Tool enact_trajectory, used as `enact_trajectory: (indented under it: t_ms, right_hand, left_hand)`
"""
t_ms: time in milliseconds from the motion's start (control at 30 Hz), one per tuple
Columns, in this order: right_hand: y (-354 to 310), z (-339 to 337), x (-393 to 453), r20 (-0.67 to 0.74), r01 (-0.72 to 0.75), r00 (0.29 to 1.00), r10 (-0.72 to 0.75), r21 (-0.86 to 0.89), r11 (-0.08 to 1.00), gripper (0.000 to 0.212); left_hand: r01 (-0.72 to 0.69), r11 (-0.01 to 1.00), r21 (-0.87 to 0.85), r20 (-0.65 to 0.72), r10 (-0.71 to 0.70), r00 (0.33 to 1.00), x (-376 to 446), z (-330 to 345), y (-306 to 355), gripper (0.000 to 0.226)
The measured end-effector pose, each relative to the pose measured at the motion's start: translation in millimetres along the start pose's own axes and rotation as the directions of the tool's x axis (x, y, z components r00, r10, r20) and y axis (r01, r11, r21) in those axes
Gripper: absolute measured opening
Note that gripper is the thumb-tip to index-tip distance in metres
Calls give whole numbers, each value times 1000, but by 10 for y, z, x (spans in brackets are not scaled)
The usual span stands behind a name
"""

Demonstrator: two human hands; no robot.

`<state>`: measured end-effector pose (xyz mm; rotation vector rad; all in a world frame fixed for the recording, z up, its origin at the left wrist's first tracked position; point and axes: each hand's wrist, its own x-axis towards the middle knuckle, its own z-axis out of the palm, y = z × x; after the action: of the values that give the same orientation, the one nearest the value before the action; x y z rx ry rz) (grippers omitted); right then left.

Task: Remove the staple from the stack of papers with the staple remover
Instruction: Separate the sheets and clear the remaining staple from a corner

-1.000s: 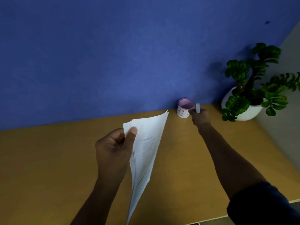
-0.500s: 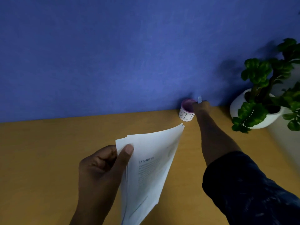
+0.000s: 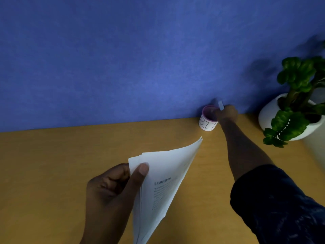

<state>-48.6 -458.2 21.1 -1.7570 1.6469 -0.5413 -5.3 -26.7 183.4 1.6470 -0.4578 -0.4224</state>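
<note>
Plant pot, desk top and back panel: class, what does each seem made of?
Plant pot: likely glazed ceramic or plastic; smooth, white.
Desk top: probably wood-look laminate; even tan, faint sheen.
Back panel: seemingly fabric or felt; matte blue, fine texture.

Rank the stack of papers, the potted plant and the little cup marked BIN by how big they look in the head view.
1. stack of papers, though it is nearest the camera
2. potted plant, partly cut off
3. cup marked BIN

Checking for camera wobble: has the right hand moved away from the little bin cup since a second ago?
No. The right hand stays at the rim of the bin cup by the blue wall, gripping a small pale tool; the shift in frame looks like head motion.
</note>
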Motion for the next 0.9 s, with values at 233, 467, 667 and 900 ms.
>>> enact_trajectory:
  t_ms: [233,467,667,900]
  right_hand:
    - [213,-272,-1208,291,-138,936,-199,822,552,58]
    - [267,-503,-2260,502,-376,677,-539,864,333,79]
    - [-79,-826,-2528,317,142,707,-633,812,566,29]
    - [-124,-778,-2735,164,319,784,-599,721,615,15]
  left_hand:
    - [-54,998,-12,55,54,997,232,27,-56,35]
    - [-132,987,-92,17,134,991,598,24,-66,15]
    - [-188,979,-83,-36,186,982,639,-1,-199,19]
    - [-72,976,-207,118,98,988,502,-189,-406,32]
